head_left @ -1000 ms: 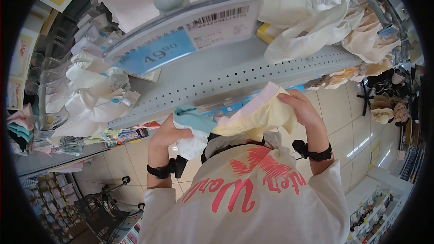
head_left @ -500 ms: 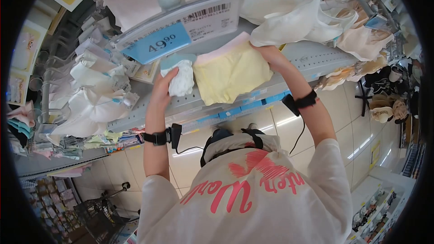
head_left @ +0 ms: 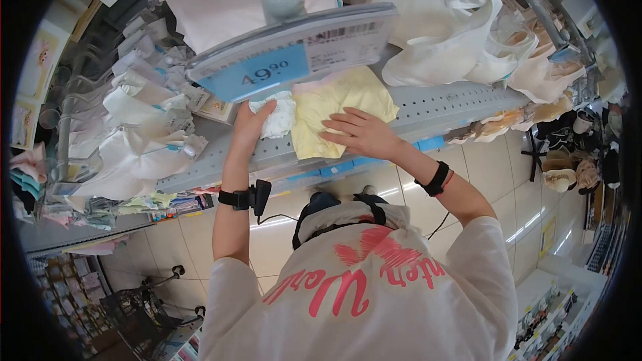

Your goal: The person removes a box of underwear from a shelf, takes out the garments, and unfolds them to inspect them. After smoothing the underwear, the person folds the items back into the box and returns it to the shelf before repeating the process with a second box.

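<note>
My left hand (head_left: 252, 124) grips a small folded pair of white patterned underpants (head_left: 279, 115), its thumb on top and its other fingers mostly hidden. Right beside them, pale yellow underpants (head_left: 342, 103) lie on the grey shelf, their upper edge partly behind the price sign. My right hand (head_left: 361, 133) rests flat on the yellow cloth, palm down with fingers apart.
A price sign (head_left: 274, 73) on a post overhangs both garments. White bras (head_left: 137, 140) hang at the left, and more white bras (head_left: 438, 33) at the right. A pink top (head_left: 207, 0) hangs behind. The perforated shelf (head_left: 441, 103) ends above the tiled floor.
My right hand has moved from the far right edge of the yellow underpants to lie flat on their front. The white underpants' teal band no longer shows. The view has shifted slightly.
</note>
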The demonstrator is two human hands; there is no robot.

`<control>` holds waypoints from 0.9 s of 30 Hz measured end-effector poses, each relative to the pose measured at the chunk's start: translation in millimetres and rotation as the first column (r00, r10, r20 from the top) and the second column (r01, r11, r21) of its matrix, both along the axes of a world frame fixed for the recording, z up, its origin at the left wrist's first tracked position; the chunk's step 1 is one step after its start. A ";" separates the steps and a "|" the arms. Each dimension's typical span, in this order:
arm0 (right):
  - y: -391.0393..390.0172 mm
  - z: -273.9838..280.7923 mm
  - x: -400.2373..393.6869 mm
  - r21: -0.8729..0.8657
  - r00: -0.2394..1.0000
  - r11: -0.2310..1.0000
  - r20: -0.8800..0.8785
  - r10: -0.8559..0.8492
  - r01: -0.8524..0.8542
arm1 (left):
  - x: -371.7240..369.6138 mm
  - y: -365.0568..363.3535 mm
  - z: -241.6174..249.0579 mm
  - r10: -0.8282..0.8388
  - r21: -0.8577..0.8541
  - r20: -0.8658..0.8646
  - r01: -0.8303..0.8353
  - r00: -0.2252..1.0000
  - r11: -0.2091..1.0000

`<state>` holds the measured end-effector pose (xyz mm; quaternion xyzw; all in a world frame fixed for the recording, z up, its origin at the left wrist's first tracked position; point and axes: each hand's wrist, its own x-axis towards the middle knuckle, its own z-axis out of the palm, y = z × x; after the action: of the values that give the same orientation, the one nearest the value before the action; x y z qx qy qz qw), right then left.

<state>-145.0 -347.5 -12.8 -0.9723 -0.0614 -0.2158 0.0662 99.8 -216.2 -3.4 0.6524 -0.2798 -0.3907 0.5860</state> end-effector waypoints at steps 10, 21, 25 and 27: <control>-35.9 26.4 42.0 0.690 0.841 0.597 -0.539 0.046 0.410 | 3.4 1.8 -2.9 -0.005 -0.002 -0.013 0.005 1.000 1.000; -11.2 18.4 61.4 0.219 0.960 0.941 -0.168 -0.224 0.258 | -1.1 -1.0 0.7 0.038 -0.076 0.059 -0.034 0.998 0.997; -10.7 26.3 70.0 0.457 0.870 0.819 -0.484 -0.098 0.346 | -4.3 -4.2 6.1 0.058 0.018 0.197 -0.063 0.979 0.998; -17.0 26.0 75.5 0.488 0.870 0.799 -0.484 -0.087 0.351 | -7.0 -4.6 5.8 0.062 0.078 0.277 -0.087 0.959 0.993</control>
<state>-69.5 -364.5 13.2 -0.9323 0.1374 -0.0060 0.3346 92.8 -220.8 2.4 0.7359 -0.3159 -0.2864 0.5260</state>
